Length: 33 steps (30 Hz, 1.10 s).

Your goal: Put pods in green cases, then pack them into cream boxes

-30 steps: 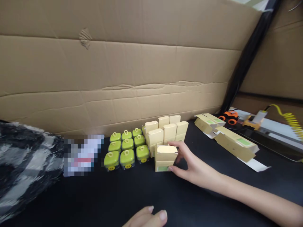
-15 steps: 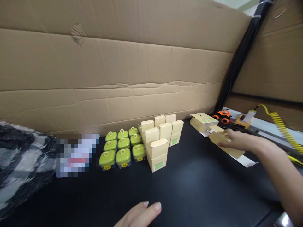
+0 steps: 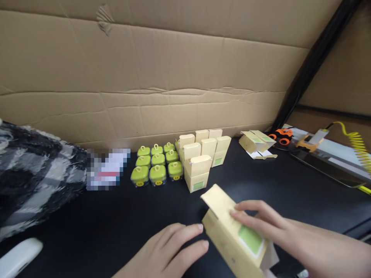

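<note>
Black tabletop (image 3: 130, 216), brown cardboard wall (image 3: 185, 69) behind. Right hand (image 3: 269, 224) grasps a cream, green-labelled cardboard box (image 3: 228, 235), end flap open, nearer than the upright cream cartons (image 3: 199, 166). Left hand (image 3: 171, 247) empty, loosely extended, beside it. Risks: hard squeezing could crease thin card; careless swing could topple cartons.

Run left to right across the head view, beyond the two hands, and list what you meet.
Checked cloth → green-lidded containers → upright cream boxes → two cream boxes with flaps open → orange-and-black toy car → yellow coiled cord.
</note>
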Each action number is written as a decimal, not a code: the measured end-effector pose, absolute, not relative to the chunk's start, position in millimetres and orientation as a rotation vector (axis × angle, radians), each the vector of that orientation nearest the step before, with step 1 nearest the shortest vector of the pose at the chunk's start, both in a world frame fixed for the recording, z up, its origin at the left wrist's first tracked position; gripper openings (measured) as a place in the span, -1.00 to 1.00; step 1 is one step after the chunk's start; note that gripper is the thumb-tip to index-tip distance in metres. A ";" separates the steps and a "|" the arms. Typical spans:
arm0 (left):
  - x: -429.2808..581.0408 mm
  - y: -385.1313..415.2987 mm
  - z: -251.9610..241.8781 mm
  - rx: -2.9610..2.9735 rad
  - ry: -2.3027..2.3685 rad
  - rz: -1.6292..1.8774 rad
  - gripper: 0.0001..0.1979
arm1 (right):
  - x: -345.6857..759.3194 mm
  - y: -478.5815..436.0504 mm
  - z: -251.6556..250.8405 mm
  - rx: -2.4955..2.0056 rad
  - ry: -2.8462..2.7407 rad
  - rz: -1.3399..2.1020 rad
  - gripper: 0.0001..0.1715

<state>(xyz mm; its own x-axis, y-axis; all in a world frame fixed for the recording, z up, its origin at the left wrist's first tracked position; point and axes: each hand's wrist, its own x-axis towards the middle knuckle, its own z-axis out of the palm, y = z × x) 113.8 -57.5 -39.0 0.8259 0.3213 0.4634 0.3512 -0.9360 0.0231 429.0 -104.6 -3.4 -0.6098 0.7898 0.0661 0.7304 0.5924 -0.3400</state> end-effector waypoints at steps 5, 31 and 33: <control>118.5 -59.6 -43.0 -2.862 -0.455 -0.937 -0.66 | 374.7 -84.4 12.8 -1.103 -2.711 0.736 -0.09; 97.5 -63.1 -29.7 -2.875 -0.784 -0.833 -0.73 | 356.6 -52.9 -31.8 -0.320 -2.552 0.301 -0.76; 95.6 -62.2 -31.2 -2.921 -0.780 -0.822 -0.62 | 354.2 -59.2 -34.5 -0.383 -2.527 0.343 -0.83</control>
<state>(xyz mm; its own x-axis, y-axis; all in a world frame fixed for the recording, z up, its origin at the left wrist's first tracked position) 95.6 -62.2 -31.2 0.7383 0.4618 0.4916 0.4664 -0.8760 0.1225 354.2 -59.2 -34.5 -0.8048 0.3397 0.4867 0.1977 0.9266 -0.3198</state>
